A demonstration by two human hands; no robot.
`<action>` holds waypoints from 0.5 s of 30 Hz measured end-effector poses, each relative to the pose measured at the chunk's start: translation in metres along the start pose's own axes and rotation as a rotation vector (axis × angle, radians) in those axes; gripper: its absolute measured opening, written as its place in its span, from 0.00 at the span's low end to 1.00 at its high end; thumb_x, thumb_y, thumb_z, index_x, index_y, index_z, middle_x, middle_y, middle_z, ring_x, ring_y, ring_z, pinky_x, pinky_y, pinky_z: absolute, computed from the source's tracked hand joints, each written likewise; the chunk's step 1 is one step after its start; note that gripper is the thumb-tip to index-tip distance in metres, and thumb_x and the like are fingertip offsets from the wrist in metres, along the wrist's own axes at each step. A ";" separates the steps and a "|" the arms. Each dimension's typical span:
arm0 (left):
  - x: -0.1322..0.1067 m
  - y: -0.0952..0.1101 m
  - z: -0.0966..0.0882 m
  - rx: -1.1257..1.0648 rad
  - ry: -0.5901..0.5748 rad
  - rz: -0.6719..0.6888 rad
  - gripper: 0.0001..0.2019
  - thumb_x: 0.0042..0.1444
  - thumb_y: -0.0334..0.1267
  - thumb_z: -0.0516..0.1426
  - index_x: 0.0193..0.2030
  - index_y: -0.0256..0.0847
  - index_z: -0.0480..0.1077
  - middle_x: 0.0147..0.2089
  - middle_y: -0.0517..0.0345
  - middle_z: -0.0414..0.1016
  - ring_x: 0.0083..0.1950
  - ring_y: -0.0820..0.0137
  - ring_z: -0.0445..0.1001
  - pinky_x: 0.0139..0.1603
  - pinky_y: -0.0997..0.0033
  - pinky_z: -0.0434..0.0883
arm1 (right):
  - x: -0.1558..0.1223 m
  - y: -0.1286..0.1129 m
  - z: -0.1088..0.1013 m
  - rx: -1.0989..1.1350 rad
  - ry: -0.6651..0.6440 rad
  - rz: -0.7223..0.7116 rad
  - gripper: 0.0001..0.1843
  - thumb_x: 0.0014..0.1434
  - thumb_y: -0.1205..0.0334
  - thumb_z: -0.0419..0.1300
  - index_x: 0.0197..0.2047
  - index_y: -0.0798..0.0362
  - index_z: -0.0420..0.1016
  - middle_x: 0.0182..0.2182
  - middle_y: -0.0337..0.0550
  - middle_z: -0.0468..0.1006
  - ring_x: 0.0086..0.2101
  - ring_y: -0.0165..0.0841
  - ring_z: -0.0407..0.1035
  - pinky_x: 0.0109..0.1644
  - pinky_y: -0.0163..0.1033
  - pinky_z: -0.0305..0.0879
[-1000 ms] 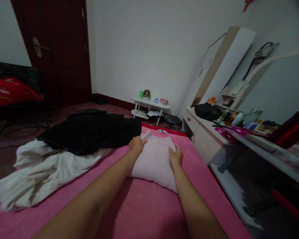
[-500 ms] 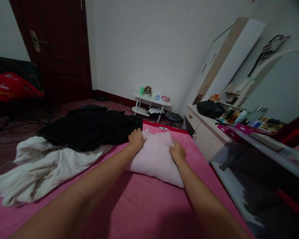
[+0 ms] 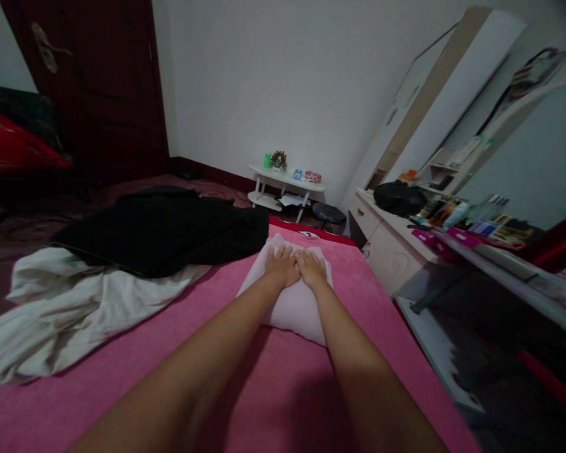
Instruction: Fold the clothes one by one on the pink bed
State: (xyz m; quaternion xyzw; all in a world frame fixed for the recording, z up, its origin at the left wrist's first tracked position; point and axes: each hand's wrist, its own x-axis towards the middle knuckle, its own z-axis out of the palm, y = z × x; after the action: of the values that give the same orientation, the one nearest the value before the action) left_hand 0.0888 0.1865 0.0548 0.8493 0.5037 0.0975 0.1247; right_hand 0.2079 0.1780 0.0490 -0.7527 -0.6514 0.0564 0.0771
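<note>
A folded pale pink cloth (image 3: 296, 307) lies on the pink bed cover (image 3: 245, 390) near the far end of the bed. My left hand (image 3: 281, 265) rests flat on top of it, fingers stretched out. My right hand (image 3: 311, 268) lies flat beside it on the same cloth, the two hands touching side by side. Neither hand grips anything.
A black garment (image 3: 170, 229) and a white crumpled garment (image 3: 75, 308) lie on the bed's left side. A dresser (image 3: 396, 245) crowded with bottles and a black bag (image 3: 399, 196) stands right. A small white table (image 3: 285, 195) is by the far wall, a dark door (image 3: 99, 88) left.
My hands moved from the two sides of the pink cloth to its middle, coming together and flattening on top. The cloth looks narrower now.
</note>
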 end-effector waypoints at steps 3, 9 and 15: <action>-0.002 0.001 -0.003 0.008 -0.002 0.001 0.30 0.64 0.48 0.36 0.71 0.41 0.47 0.74 0.53 0.41 0.74 0.57 0.37 0.69 0.44 0.31 | -0.003 -0.001 -0.004 -0.001 -0.015 0.008 0.30 0.69 0.52 0.30 0.69 0.45 0.49 0.69 0.36 0.47 0.67 0.36 0.39 0.68 0.52 0.32; -0.008 0.002 -0.006 0.023 -0.021 0.015 0.30 0.64 0.49 0.35 0.72 0.43 0.46 0.74 0.52 0.40 0.74 0.57 0.37 0.69 0.44 0.34 | -0.010 -0.001 -0.009 0.015 -0.043 0.020 0.31 0.68 0.49 0.29 0.71 0.45 0.45 0.70 0.37 0.43 0.68 0.36 0.35 0.68 0.50 0.30; -0.014 0.001 -0.007 -0.004 -0.050 0.012 0.31 0.64 0.51 0.34 0.72 0.43 0.45 0.74 0.52 0.37 0.74 0.56 0.35 0.69 0.45 0.36 | -0.012 0.003 -0.007 0.027 -0.065 0.019 0.31 0.68 0.46 0.29 0.71 0.43 0.43 0.71 0.35 0.40 0.68 0.36 0.32 0.68 0.50 0.29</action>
State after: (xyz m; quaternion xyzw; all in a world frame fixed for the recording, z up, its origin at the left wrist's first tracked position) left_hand 0.0808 0.1749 0.0614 0.8542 0.4950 0.0778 0.1384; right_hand 0.2102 0.1657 0.0550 -0.7556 -0.6454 0.0906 0.0655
